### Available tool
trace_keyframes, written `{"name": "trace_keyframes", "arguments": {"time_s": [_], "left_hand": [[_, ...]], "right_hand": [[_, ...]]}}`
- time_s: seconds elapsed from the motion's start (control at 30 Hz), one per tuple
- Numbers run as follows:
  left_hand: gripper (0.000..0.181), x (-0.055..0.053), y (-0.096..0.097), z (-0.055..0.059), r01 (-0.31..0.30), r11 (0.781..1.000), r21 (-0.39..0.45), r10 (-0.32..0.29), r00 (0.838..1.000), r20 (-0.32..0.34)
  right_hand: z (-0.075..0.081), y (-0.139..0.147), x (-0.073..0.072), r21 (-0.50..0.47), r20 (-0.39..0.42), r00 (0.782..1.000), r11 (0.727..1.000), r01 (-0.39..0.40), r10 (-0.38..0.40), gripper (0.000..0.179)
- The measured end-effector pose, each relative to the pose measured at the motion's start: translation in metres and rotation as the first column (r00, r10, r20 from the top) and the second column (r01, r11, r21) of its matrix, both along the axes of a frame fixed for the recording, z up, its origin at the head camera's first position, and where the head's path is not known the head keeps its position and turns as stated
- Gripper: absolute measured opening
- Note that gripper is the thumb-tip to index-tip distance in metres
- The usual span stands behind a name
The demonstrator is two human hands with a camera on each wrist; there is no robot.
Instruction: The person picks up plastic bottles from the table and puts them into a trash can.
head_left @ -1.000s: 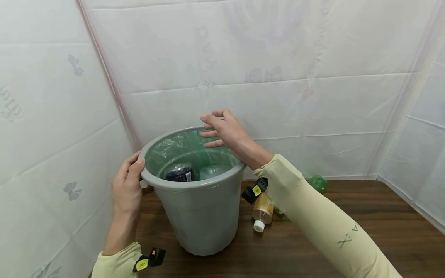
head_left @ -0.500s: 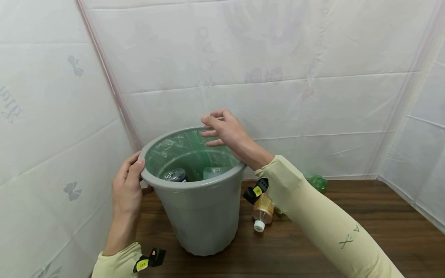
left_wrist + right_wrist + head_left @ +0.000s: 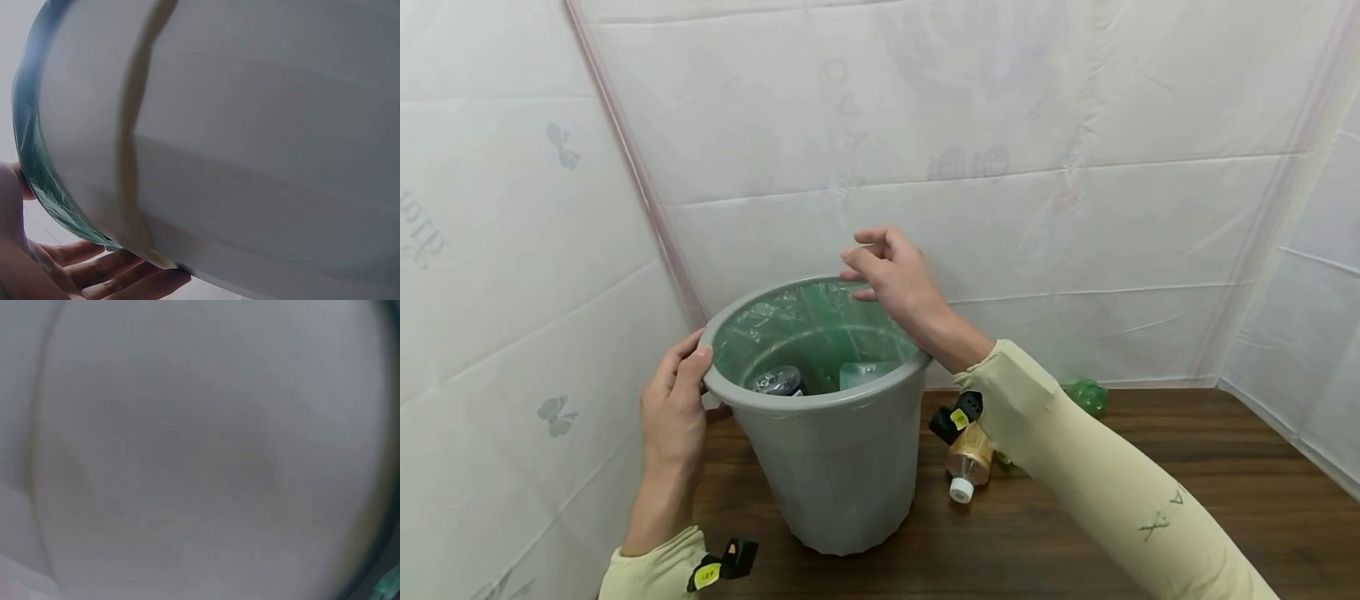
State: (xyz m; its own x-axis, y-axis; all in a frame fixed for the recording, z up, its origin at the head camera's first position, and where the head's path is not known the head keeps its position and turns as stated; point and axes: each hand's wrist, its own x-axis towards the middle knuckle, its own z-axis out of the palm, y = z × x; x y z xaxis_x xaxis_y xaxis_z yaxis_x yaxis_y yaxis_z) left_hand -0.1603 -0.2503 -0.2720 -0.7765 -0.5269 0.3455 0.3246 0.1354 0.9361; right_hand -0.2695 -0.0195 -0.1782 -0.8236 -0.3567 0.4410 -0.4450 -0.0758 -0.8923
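A tall grey trash can (image 3: pixel 842 475), lined with a translucent green bag (image 3: pixel 775 321), stands on the wooden table. My left hand (image 3: pixel 672 408) holds its rim at the left, thumb up at the edge. In the left wrist view, that hand's fingers (image 3: pixel 134 278) lie along the outer wall. Over the back right of the opening hovers my right hand (image 3: pixel 898 279), fingers loosely bent and nothing in them; its wrist is beside the rim. Inside lie a dark, shiny rounded object (image 3: pixel 780 381) and a clear plastic piece (image 3: pixel 867 372), both partly hidden by the front rim.
Right of the can lies a plastic bottle (image 3: pixel 970 458) with an amber body and white cap, partly under the right forearm. A green plastic item (image 3: pixel 1087 397) sits by the back wall. White sheeting (image 3: pixel 1000 100) encloses the table (image 3: pixel 1240 483) behind and at both sides.
The dark object in the can has sunk lower and shifted slightly left. My right hand has moved slightly right and up, its fingers bending more. The left hand stays on the rim.
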Motion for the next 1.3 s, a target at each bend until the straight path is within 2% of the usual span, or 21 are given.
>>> {"name": "trace_keyframes", "arguments": {"time_s": [0.17,0.43,0.8,1.1,1.3], "left_hand": [[0.044,0.000,0.001,0.000,0.004,1.000,-0.013,-0.004,1.000,-0.004],[0.044,0.000,0.002,0.000,0.008,1.000,-0.010,-0.008,1.000,-0.008],[0.044,0.000,0.003,0.000,0.002,1.000,-0.012,-0.002,1.000,-0.015],[0.044,-0.001,0.004,0.001,0.010,1.000,-0.016,-0.010,1.000,-0.019],[0.044,-0.001,0.004,0.000,0.014,1.000,-0.004,-0.015,1.000,-0.014]], "right_hand": [[-0.001,0.006,0.002,-0.106,-0.025,0.999,0.993,0.044,-0.046,0.035],[-0.004,0.022,0.006,-0.207,0.006,0.999,0.977,0.052,-0.052,0.032],[-0.007,0.056,0.013,-0.266,0.046,0.996,0.960,0.081,-0.071,0.034],[-0.021,0.089,0.015,-0.364,0.090,0.990,0.922,0.130,-0.105,0.030],[-0.032,0.104,0.018,-0.347,0.117,0.986,0.926,0.152,-0.118,0.031]]}}
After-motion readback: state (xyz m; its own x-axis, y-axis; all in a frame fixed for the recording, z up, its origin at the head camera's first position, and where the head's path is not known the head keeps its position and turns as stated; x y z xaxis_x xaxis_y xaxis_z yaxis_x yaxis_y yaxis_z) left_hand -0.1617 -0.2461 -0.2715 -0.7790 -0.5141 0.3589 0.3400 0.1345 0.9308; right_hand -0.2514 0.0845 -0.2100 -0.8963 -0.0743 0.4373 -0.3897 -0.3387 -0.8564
